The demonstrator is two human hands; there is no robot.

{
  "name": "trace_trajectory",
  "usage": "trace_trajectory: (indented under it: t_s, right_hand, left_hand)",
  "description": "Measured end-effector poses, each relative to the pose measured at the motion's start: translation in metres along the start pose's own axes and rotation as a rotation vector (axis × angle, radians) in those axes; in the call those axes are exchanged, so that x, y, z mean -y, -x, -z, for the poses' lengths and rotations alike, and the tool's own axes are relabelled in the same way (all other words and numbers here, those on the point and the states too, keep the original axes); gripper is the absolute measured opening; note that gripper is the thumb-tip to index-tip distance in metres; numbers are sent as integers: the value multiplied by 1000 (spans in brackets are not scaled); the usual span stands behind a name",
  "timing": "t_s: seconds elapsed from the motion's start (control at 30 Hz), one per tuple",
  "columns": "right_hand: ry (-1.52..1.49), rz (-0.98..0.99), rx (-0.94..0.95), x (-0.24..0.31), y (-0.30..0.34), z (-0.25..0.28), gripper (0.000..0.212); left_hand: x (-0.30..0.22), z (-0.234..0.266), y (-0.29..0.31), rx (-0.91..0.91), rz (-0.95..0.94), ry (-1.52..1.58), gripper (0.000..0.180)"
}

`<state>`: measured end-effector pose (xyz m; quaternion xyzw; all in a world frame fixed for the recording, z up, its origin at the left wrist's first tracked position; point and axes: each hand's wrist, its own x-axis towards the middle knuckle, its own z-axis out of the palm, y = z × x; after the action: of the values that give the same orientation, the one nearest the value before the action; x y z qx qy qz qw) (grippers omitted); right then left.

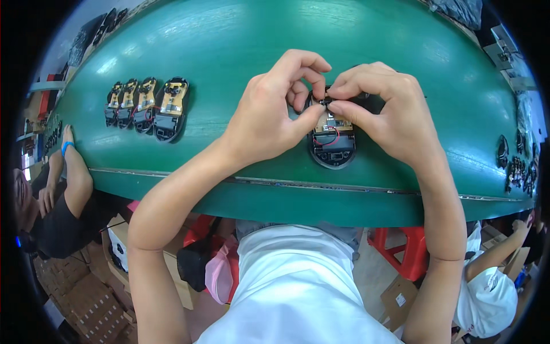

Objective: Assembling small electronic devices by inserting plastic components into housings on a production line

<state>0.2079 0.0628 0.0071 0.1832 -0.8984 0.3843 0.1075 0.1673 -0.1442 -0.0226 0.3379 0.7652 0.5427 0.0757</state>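
An opened computer mouse (332, 150) lies on the green table in front of me, its yellowish circuit board, red wire and black battery bay showing. Over its far end, my left hand (275, 103) is closed, thumb and index fingertips pinched at the board. From the other side my right hand (384, 109) meets it, also closed, thumb against the bent index finger. The fingertips of both hands nearly touch and hide that end of the mouse. Whatever small part they pinch is too covered to name. A dark shape shows partly under my right palm.
Several opened mice (172, 106) stand in a slanted row on the left of the green table (229, 51). At the right end lie more dark mouse parts (515, 172). Other people sit at the left and right edges. A red stool (404, 246) stands below the table edge.
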Motion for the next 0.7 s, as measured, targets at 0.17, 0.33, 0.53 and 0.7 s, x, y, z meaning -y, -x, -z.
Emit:
trace_trajectory:
  t_s: [0.17,0.33,0.53,0.7]
  right_hand:
    - [74,165,-47,-6,4,1,15]
    - [-259,-18,115,-22,-7,7,14]
    - [173,200,-54,3,8,-2,15]
    - [-90,10,-6,-10,4,4,16]
  left_hand:
    - [-3,-5,-2,-29,-14,60,48]
    - [-3,-8,-1,-26,-3,32,47]
    - [-3,-8,-1,-48,-3,43,45]
    - [-6,-9,-2,-58,3,20,45]
